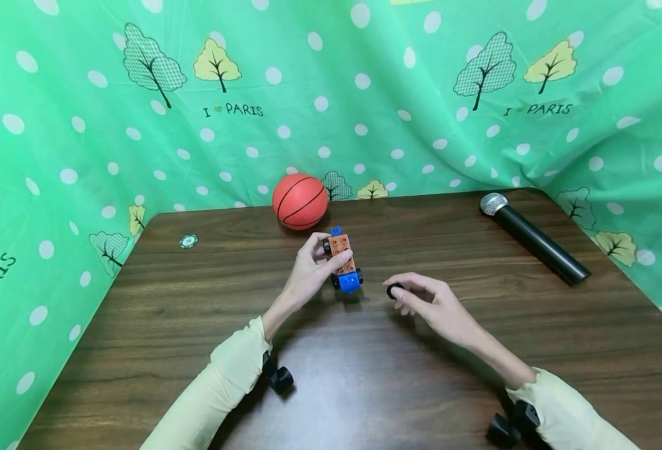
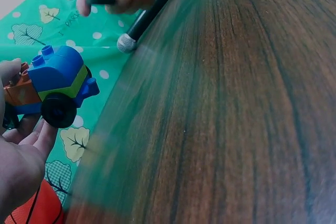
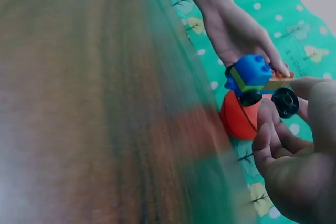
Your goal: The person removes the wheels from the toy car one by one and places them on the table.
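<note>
My left hand holds a toy block car above the table, thumb across its orange studded bed. The car has a rounded blue block over a lime-green layer, with black wheels and a blue hook at one end. A bare blue stub shows on one side in the head view. To the right of the car and apart from it, my right hand pinches a loose black wheel between thumb and fingers. In the right wrist view that wheel appears edge-near the car, overlapping it only by viewpoint.
Behind the car, a red ball with black lines rests near the table's back edge. A black microphone lies at the right. A small poker chip is at the far left on the dark wooden table. Green dotted cloth hangs behind.
</note>
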The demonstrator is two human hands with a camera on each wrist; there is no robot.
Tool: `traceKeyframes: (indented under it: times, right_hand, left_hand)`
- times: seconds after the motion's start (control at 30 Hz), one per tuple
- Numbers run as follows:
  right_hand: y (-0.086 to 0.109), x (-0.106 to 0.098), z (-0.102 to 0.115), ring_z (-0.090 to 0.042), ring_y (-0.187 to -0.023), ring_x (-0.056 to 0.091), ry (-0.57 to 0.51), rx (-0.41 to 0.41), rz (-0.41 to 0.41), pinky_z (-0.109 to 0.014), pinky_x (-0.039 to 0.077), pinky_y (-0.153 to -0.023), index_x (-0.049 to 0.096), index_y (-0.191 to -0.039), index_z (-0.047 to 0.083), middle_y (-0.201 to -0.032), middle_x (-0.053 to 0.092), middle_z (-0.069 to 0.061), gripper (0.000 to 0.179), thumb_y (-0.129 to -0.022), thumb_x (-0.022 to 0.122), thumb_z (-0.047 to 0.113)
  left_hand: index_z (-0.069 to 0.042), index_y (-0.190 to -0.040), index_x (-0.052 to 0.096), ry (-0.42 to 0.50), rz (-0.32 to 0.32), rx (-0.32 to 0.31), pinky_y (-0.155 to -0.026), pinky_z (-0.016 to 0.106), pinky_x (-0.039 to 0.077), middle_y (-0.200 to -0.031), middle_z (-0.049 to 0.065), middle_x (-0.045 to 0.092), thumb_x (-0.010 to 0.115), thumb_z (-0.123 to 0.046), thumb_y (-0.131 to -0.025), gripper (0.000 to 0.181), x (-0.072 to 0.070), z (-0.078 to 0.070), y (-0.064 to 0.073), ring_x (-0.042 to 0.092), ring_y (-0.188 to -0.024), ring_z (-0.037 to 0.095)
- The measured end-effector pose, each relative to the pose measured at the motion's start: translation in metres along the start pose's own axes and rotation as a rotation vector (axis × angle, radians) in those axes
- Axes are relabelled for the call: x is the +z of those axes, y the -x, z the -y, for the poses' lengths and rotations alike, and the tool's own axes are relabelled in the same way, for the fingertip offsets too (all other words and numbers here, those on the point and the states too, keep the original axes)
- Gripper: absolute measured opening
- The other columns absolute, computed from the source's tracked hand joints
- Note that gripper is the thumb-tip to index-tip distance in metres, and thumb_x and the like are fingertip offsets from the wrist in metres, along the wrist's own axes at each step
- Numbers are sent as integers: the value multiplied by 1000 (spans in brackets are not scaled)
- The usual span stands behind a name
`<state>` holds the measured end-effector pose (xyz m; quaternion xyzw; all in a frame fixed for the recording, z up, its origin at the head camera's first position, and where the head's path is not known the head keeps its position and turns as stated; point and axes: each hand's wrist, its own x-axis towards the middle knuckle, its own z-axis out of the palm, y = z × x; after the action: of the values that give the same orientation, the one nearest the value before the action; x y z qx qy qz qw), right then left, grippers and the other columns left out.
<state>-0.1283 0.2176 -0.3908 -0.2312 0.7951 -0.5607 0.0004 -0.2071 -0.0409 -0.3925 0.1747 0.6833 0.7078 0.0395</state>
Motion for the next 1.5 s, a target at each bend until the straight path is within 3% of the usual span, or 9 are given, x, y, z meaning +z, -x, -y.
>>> traceKeyframes:
  times: [0.1,0.2,0.4,0.5,0.63,0.77,1.1,1.23,1.5]
  right_hand:
    - [-7,-1,-3,-21,-75,67,-32,12,-70,-33,57,-65,67,-119,-9,-90,69,-22,24,-109,53,8]
    - [-13,-2,-5,-22,-78,69,-17,32,-113,-32,58,-71,69,-114,-9,-93,71,-20,24,-108,55,10]
    - [-22,-4,-12,-16,-88,68,157,66,-155,-23,54,-74,69,-126,-3,-103,74,-10,29,-103,66,14]
    - [-27,-5,-20,-14,-86,66,279,18,-190,-22,53,-74,72,-123,-1,-100,74,-5,28,-98,72,12]
    - [-34,-9,-31,-17,-84,69,412,-94,-221,-34,59,-75,74,-116,-1,-95,74,-5,25,-93,78,7]
    - [-42,-16,-40,-22,-85,72,491,-140,-229,-41,60,-75,73,-113,0,-96,75,-8,23,-92,79,7]
    - [-57,-31,-58,-23,-84,65,671,-294,-222,-43,54,-72,71,-103,3,-93,69,-8,21,-88,84,9]
    - [-64,-34,-61,-25,-87,60,701,-276,-213,-43,50,-74,71,-104,3,-93,66,-7,20,-90,82,11]
    - [-74,-39,-68,-32,-94,59,733,-155,-204,-50,49,-80,71,-110,-1,-101,67,-15,22,-94,77,14]
  left_hand:
    - [-2,-127,52,-5,-2,-5,-86,36,59,-116,21,70,70,-10,-98,35,-1,0,1,72,-101,30]
    - [-2,-126,52,-11,-5,-7,-86,35,59,-116,20,71,70,-11,-98,35,-1,1,1,73,-99,28]
    - [-2,-127,53,-5,0,-6,-84,34,59,-116,20,71,70,-11,-98,35,-3,3,1,72,-97,26]
    - [-3,-127,53,-5,5,-9,-83,33,59,-116,20,71,71,-12,-98,35,-3,3,2,72,-95,25]
    - [-4,-127,53,-9,6,-7,-82,32,59,-115,19,71,71,-12,-98,35,-3,3,2,72,-94,24]
    - [-4,-127,54,-10,0,-3,-80,31,59,-113,19,72,72,-12,-97,35,-3,4,1,72,-93,24]
    - [-3,-126,54,-3,5,-8,-81,31,59,-113,18,72,72,-10,-97,35,-3,3,2,72,-92,22]
    - [-3,-128,53,-10,12,-11,-82,31,58,-114,19,71,72,-11,-97,36,-3,2,2,72,-93,22]
    - [-3,-129,53,-15,24,-16,-82,32,59,-114,18,71,71,-12,-98,37,-3,2,2,72,-94,21]
